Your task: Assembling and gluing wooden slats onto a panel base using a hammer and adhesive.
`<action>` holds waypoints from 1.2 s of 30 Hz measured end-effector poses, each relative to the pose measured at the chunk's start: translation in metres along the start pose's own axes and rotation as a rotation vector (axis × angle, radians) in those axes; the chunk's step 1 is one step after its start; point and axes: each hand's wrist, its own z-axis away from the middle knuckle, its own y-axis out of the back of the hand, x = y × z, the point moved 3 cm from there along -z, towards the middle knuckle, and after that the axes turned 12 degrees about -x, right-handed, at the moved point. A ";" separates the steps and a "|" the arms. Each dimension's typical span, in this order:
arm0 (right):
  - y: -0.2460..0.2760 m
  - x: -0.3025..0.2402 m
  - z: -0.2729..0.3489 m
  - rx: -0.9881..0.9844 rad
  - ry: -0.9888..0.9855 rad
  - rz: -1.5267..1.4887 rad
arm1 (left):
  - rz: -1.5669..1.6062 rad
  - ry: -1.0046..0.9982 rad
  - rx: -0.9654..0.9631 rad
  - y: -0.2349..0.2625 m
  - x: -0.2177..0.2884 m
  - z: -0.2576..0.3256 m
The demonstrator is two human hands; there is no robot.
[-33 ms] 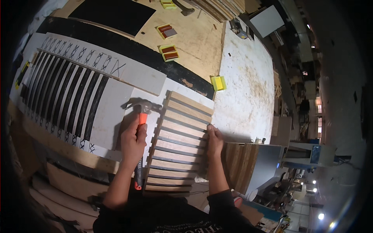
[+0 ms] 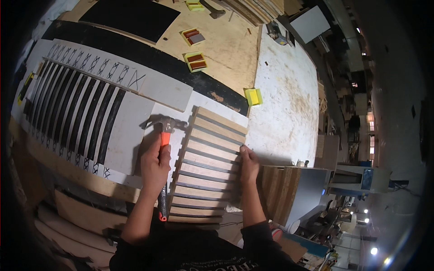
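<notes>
Meanwhile the left hand [image 2: 155, 168] grips an orange-handled hammer [image 2: 164, 149] (head against the slatted wooden panel [image 2: 205, 167]); the right hand [image 2: 249, 165] presses flat on the panel's edge.

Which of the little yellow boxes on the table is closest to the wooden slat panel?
The yellow box at the seam of the two tabletops, just past the slat panel's far corner. It looks empty; the others lie farther back, two holding reddish pieces.
</notes>
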 end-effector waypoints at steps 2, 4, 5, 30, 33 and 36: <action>-0.002 -0.004 0.009 0.044 -0.010 0.145 | -0.124 -0.023 -0.063 -0.001 -0.004 0.003; 0.004 -0.003 0.013 0.028 0.010 0.179 | -0.139 -0.106 -0.075 0.002 -0.002 0.001; 0.006 0.000 0.013 0.023 -0.063 0.115 | -0.092 -0.065 -0.099 0.003 -0.003 0.000; -0.006 0.004 -0.001 0.080 0.082 0.061 | -0.060 -0.085 -0.042 -0.010 0.009 -0.028; -0.004 0.014 -0.006 0.103 0.119 0.064 | -0.086 -0.045 -0.110 -0.007 0.009 -0.030; -0.007 0.019 -0.008 0.128 0.174 0.061 | -0.080 0.022 -0.141 -0.006 0.010 -0.029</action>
